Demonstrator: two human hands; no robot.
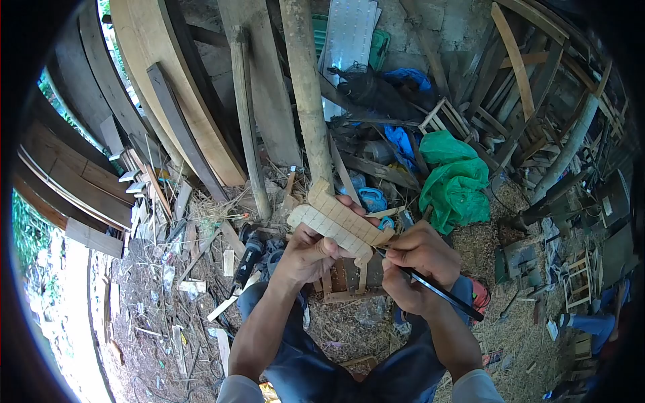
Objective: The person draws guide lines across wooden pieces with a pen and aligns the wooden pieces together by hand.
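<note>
A curved, lobed wooden piece [342, 225], pale and crossed by a grid of thin lines, is held above the person's lap by the left hand [310, 254]. The hand is partly closed around it, with the thumb at the near side and fingertips showing past the far edge. A slim dark tool [447, 294] is gripped in the closed right hand [422, 265], its front end brought to the right end of the piece; whether the two touch cannot be told. The tool's back end is pointed down and to the right.

The ground [161, 316] is littered with shavings and offcuts. A dark power tool [249, 258] is seen there, left of the left hand. Beyond the hands, a wooden pole [306, 87] is stood upright, and a green plastic sheet [454, 181] is crumpled to its right.
</note>
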